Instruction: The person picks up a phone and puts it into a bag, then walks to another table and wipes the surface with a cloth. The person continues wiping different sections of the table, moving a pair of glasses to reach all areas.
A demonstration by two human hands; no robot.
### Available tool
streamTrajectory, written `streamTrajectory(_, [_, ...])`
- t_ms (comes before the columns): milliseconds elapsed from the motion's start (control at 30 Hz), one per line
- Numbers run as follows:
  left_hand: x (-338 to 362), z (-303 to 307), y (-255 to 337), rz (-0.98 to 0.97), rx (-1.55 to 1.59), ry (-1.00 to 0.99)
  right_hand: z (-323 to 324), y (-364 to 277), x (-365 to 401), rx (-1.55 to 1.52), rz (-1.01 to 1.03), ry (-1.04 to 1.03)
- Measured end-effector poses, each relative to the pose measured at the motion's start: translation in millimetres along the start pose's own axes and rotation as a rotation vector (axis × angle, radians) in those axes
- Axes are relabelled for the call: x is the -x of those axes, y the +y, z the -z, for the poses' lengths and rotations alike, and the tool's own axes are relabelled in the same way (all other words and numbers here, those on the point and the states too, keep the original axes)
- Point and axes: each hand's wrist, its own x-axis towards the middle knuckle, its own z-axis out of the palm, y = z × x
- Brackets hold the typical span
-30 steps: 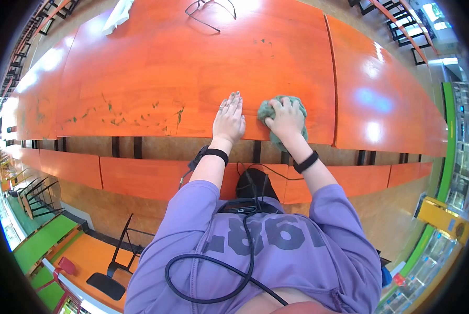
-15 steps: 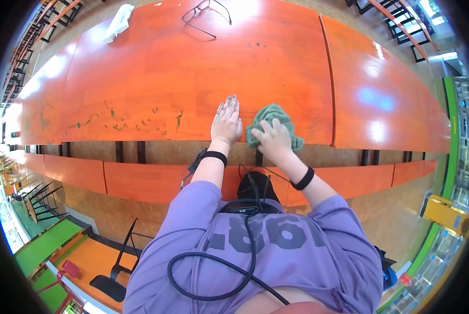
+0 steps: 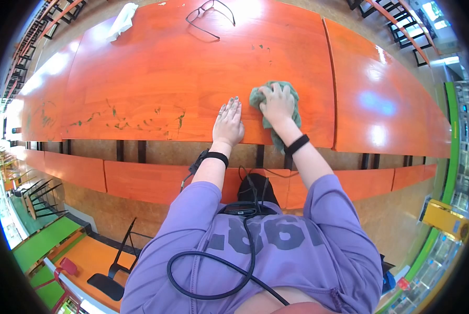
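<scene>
My right hand [image 3: 278,106] presses a crumpled green cloth [image 3: 293,102] onto the orange tabletop [image 3: 192,68], its fingers curled into the fabric. A loose end of the cloth hangs over the table's near edge below the wrist. Flat on the wood to its left lies my left hand [image 3: 228,124], fingers stretched out and holding nothing. Dark green smears [image 3: 119,124] mark the surface farther left. Small dark specks [image 3: 261,47] show on the wood beyond the cloth.
A pair of glasses [image 3: 210,21] and a crumpled white tissue [image 3: 122,22] lie toward the far side. An orange bench [image 3: 156,181] runs between me and the table. A second tabletop [image 3: 386,99] adjoins at right. A black cable [image 3: 251,246] loops over my shirt.
My right hand has pushed the green cloth forward, away from the near edge, and its bunched shape has changed. My left hand stays nearly in place.
</scene>
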Motion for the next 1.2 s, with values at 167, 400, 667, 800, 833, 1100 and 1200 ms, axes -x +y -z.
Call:
streamTrajectory(167, [0,2,1,-0.003,-0.010,0.009,0,5,-11,-0.003,0.049,-0.005])
streamTrajectory(400, [-1,5,3,0.006,0.008,-0.026,17,2,71,-0.069,0.265,-0.043])
streamTrajectory(667, [-1,7,3,0.006,0.008,-0.030,32,0,102,-0.041,0.179,-0.084])
streamTrajectory(800, [-1,4,4,0.004,0.015,0.001,17,-6,59,-0.062,0.104,-0.066])
streamTrajectory(833, [3,3,3,0.007,0.015,-0.005,13,-10,49,-0.069,0.081,-0.053])
streamTrajectory(1100, [-1,4,3,0.015,0.028,0.007,7,-17,18,-0.008,0.105,-0.020])
streamTrajectory(1200, [-1,2,2,0.012,0.002,-0.001,14,-15,43,-0.034,0.197,-0.012])
